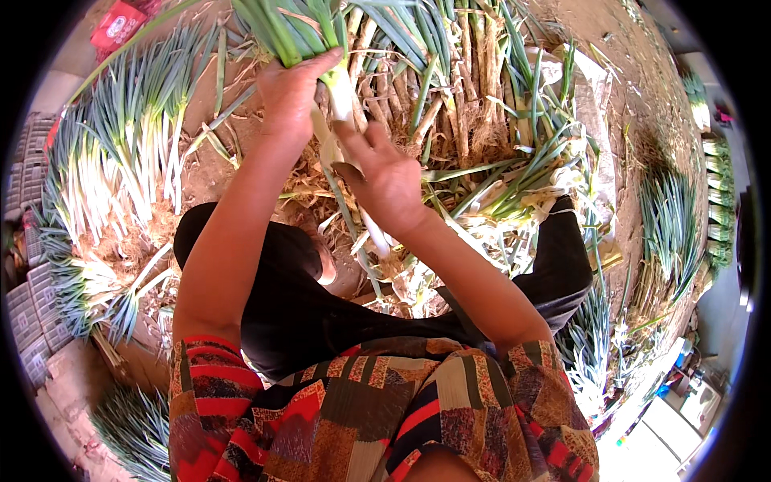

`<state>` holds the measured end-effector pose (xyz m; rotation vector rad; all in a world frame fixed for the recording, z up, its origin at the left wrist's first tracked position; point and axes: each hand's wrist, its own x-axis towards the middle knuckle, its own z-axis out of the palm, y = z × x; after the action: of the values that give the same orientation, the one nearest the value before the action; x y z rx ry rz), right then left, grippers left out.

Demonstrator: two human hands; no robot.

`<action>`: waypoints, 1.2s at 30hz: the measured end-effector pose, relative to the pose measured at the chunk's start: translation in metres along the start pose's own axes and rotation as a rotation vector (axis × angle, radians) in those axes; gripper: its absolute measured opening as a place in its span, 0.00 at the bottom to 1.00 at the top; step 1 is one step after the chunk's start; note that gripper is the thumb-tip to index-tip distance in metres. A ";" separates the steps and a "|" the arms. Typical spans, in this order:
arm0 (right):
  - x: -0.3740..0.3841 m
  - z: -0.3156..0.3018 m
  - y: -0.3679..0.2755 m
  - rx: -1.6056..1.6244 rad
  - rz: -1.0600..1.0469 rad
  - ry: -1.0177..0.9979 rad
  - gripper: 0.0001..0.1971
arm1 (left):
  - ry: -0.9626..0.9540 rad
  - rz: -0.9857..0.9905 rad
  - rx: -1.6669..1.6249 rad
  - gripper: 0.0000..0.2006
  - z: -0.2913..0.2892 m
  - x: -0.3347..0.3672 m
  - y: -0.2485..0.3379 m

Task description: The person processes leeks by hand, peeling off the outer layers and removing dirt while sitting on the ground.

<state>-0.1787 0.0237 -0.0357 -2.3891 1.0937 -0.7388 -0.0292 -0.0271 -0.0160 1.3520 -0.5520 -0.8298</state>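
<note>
My left hand (291, 95) is closed round a long green onion (340, 95), just where its green leaves meet the white stalk. Lower down, my right hand (387, 178) has its fingers curled over the same stalk. The white root end (376, 236) shows below my right hand. A pale loose strip of outer leaf (324, 138) hangs beside the stalk, between my hands. Something small, dark and flat (348, 172) lies at my right thumb; I cannot tell if it is a blade. Beyond my hands lies a pile of unpeeled, brown-skinned green onions (474, 88).
Clean white-stalked green onions (120, 153) lie in rows at left. Stripped leaves and peelings (514, 201) cover the ground by my right knee (562, 249). More green onion bundles (671, 225) lie far right. Stacked bricks (32, 321) stand at the left edge, a red bag (116, 24) far left.
</note>
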 end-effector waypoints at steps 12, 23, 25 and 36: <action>-0.109 0.059 0.041 -0.112 0.057 -0.684 0.06 | 0.132 0.050 0.124 0.17 -0.012 0.012 0.013; -0.060 0.010 0.034 0.227 0.133 -0.061 0.20 | 0.186 0.209 0.046 0.15 -0.018 0.018 0.022; -0.024 0.002 0.007 0.052 -0.024 0.029 0.17 | 0.144 0.209 0.066 0.14 -0.012 0.016 0.015; 0.009 0.030 -0.001 -0.150 -0.203 0.088 0.04 | 0.049 0.410 0.446 0.07 -0.008 0.005 -0.003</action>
<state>-0.1543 0.0215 -0.0554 -2.6464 0.9801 -0.8650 -0.0208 -0.0262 -0.0207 1.5803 -0.9777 -0.3452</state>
